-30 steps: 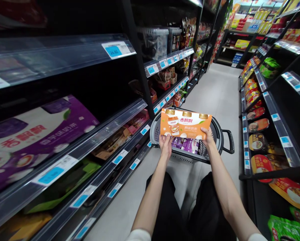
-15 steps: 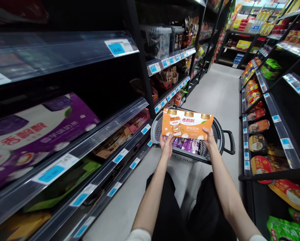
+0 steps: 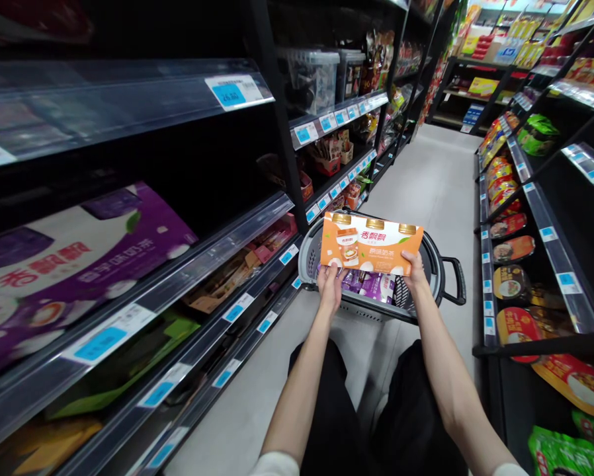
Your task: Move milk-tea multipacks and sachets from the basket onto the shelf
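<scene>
Pale floor [image 3: 436, 172] between black shelving on both sides; bright area beyond far shelf [image 3: 480, 99].

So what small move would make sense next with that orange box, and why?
Probably lowering the orange milk tea box into the shopping basket. The left hand and right hand both grip it above the basket, where purple packs lie with some slotted basket surface showing beside them.

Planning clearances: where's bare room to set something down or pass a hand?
Floor beyond the basket, between left shelves and right shelves; floor between left shelves and the person's legs. In the basket, a small bare mesh patch right of the purple packs. Crowded: basket middle, under the held orange box; right shelves' lower rows. Left shelves' dark recesses: can't tell.
</scene>
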`<state>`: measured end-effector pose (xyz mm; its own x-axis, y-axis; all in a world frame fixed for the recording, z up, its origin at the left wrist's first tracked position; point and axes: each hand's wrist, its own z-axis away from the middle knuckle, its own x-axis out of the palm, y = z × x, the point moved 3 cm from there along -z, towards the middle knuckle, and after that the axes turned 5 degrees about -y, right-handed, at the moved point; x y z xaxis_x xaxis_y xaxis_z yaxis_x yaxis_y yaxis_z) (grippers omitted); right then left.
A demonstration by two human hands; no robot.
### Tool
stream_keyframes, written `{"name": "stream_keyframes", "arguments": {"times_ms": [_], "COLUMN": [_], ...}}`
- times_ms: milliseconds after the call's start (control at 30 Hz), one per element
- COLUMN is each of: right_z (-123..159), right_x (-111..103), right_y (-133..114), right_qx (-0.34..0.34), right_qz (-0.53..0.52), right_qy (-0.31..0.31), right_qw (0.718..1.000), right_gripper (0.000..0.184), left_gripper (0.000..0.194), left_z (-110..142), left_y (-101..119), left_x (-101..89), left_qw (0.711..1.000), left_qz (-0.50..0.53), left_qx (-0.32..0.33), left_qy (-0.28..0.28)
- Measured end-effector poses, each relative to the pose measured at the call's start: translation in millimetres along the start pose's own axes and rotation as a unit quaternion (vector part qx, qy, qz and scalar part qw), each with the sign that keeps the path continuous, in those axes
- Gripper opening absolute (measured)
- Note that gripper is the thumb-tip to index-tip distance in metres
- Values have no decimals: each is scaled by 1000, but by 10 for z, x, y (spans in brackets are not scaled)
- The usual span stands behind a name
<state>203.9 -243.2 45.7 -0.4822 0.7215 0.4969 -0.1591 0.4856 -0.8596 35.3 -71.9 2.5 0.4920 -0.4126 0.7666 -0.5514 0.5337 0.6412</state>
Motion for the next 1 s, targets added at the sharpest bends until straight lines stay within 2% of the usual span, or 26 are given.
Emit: {"name": "stream_keyframes", "arguments": {"times_ms": [133,333,467,833,1000], "right_z": [-2,-1,2,-10,-3], "right_x": [15,26,32,71,77], "right_y": [-11,-20,-18,6,2], "right_qx": [0,1,-2,0,1], "right_qz": [1,-6,-9,-30,-23], "right_qy": [-5,-6,-4,-17,-16], "right_qw": [1000,1000,1000,999,1000], "right_gripper": [58,56,56,53,51], "left_gripper": [56,51,53,44,47], "left_z": [2,-9,-9,13,30], "left_y": [-4,-16,-17,-21,6], "left_x": [0,-4,-11,-11,14], "left_qw": [1000,999,999,1000,999], "left_qz": [-9,5,7,23,22], "left_qx": [-3,-25,-27,-11,-12], "left_qy": [6,-26,-25,-13,-21]}}
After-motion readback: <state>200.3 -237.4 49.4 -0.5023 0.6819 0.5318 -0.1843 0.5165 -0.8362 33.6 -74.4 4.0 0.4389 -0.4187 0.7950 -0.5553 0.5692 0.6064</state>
